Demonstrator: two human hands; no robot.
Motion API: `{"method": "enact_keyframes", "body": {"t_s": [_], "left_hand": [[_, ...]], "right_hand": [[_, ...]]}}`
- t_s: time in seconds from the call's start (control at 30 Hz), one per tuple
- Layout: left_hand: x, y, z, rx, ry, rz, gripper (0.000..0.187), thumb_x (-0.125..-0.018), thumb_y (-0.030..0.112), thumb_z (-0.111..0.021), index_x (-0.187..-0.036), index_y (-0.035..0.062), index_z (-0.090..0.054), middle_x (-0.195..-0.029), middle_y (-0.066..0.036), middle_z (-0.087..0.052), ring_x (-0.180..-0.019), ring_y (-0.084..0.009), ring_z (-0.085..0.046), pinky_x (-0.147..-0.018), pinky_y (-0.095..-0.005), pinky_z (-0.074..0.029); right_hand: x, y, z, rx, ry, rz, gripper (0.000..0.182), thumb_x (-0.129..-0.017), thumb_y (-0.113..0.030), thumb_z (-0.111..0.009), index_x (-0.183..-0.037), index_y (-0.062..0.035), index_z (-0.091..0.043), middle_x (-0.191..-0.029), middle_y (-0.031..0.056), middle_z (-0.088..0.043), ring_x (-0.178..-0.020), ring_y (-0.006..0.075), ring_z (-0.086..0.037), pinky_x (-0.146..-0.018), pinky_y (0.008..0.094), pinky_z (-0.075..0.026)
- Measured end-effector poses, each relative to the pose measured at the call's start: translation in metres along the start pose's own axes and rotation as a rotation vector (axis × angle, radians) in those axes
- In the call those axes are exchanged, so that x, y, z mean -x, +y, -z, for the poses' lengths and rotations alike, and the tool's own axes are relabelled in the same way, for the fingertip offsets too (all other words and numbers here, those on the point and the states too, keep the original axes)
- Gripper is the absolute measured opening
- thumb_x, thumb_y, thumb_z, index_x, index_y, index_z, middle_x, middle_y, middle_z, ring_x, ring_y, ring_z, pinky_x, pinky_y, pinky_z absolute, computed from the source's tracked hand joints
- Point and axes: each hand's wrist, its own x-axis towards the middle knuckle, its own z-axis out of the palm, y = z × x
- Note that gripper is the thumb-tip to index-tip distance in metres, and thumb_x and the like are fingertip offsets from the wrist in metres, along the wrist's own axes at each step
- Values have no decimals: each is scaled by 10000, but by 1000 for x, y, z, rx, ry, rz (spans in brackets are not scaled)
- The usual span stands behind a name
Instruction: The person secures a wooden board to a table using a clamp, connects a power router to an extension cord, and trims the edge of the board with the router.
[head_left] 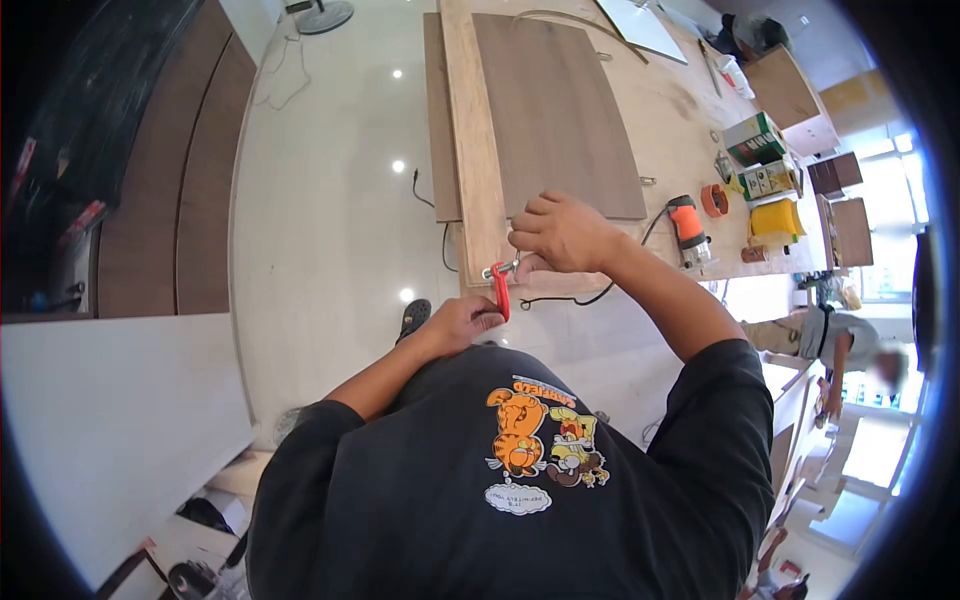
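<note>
A red C-clamp (503, 296) sits at the near corner of the workbench, by the end of a long light wooden strip (478, 130). My left hand (462, 325) is closed on the clamp's red frame from the left. At the clamp's screw, my right hand (560, 236) has its fingers curled around the small handle. Under the strip lies a brown wood panel (560, 120). A black cable (565, 300) with a bent end hangs by the bench edge, just right of the clamp.
On the bench's right stand an orange power tool (688, 228), an orange tape roll (714, 200), a green box (756, 140) and a yellow container (776, 220). A person (850, 340) works at the far right. Cabinets (150, 180) line the left.
</note>
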Motion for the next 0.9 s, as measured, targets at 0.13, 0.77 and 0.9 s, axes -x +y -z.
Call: {"method": "enact_keyframes", "body": {"t_s": [0.13, 0.77, 0.9], "left_hand": [[0, 8, -17, -47, 187, 85, 284, -925, 246, -703, -1074, 8, -666, -926, -80, -720, -799, -159, -647, -721, -316, -505], [-4, 14, -10, -60, 103, 47, 282, -966, 205, -626, -1135, -18, -665, -1005, -150, -728, -931, -231, -695, -848, -338, -519], [-4, 21, -6, -100, 78, 47, 271, -968, 210, -623, -1119, -10, -674, -998, -158, -729, -920, -242, -696, -840, -347, -519]], "right_hand": [[1, 0, -8, 44, 34, -7, 320, -830, -452, -642, -853, -140, -577, -894, 5, -555, -852, 214, -576, -810, 382, -461], [10, -63, -21, 110, 192, -575, 392, -854, -547, -601, -810, -158, -612, -814, 15, -585, -743, 215, -637, -742, 381, -419], [6, -83, -22, 108, 266, -743, 392, -838, -540, -627, -773, -154, -613, -777, 12, -583, -684, 212, -631, -701, 383, -403]]}}
